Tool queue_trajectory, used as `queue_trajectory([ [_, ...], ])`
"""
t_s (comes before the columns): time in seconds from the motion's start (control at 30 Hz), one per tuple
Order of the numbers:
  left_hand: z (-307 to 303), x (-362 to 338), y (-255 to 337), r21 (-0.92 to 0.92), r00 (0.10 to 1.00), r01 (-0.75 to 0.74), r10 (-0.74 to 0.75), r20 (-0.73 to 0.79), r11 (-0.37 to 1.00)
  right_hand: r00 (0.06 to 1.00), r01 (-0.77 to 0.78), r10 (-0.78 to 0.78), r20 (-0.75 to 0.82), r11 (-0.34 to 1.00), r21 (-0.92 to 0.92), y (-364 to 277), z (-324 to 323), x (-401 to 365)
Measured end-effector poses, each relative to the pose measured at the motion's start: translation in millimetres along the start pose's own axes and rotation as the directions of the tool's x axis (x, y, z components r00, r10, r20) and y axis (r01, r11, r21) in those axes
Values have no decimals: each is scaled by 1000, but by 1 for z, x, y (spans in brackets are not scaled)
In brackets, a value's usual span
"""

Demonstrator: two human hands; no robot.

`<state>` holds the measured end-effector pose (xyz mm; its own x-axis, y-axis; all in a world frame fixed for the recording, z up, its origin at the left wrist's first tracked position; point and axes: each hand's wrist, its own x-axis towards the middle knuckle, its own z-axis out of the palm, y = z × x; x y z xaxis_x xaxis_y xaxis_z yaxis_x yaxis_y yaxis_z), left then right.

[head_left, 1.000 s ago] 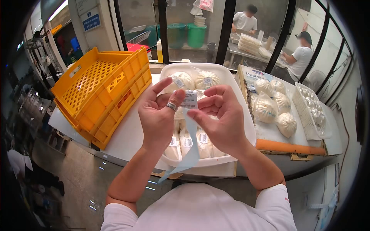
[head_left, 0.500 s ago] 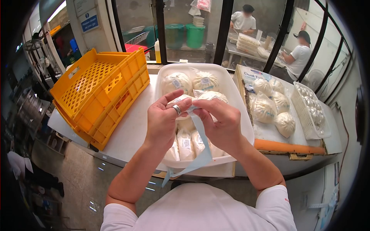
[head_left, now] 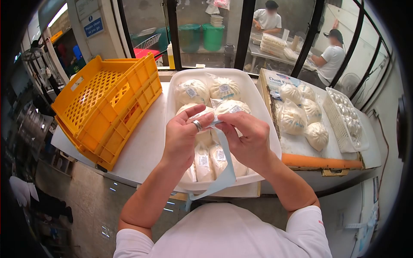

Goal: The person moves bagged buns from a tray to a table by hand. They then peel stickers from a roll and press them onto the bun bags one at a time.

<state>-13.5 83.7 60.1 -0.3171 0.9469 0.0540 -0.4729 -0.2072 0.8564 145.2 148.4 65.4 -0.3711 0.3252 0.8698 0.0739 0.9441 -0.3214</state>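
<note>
My left hand (head_left: 183,133), with a ring on one finger, pinches one side of the top end of a pale blue label strip (head_left: 224,176). Opposite it, the thumb and fingers of my right hand (head_left: 247,133) grip the same end. The strip's long tail hangs and curls down over the near rim of a white plastic tub (head_left: 272,142). Inside the tub, under my hands, lie bagged white buns (head_left: 192,91) with small printed labels. Longer bagged pieces (head_left: 203,163) with labels fill the near end, partly hidden by my hands.
Stacked yellow crates (head_left: 107,112) stand left on the white table (head_left: 131,146). To the right, more bagged buns (head_left: 294,118) sit on a chest lid (head_left: 288,148) beside a white basket (head_left: 344,116) of small round pieces. Behind the glass, two people (head_left: 331,58) work at a table.
My hands keep their pinch on the strip and have barely moved. The whole view has shifted slightly, with the tub and crates a little further left.
</note>
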Motion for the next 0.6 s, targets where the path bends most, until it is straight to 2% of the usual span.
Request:
queue_trajectory([
  [0.07,0,1,0,9,1000,3,-3,4,1000,999,18,-17,39,999,-36,5,-2,-3],
  [0.27,-4,6,-4,-53,999,41,-43,-29,998,973,221,-206,102,961,-165,5,-5,-4],
  [0.33,-11,10,-7,-89,998,21,-26,-49,996,978,198,-188,89,972,-123,-4,-4,-3],
  [0.37,-12,10,-5,-109,996,-38,29,-82,993,980,186,-178,84,977,-103,-11,-6,0],
  [0.43,-11,10,5,-148,981,-147,125,-150,978,999,52,-53,0,990,131,-26,-16,10],
  [0.5,-38,19,2,-207,952,-243,192,-239,948,997,-76,68,46,976,204,-24,-40,20],
  [0.53,-47,15,5,-216,948,-266,215,-234,939,989,-141,128,69,961,236,-24,-52,25],
  [0.6,-61,5,9,-224,943,-291,240,-229,930,912,-329,301,278,942,62,-1,-74,28],
])
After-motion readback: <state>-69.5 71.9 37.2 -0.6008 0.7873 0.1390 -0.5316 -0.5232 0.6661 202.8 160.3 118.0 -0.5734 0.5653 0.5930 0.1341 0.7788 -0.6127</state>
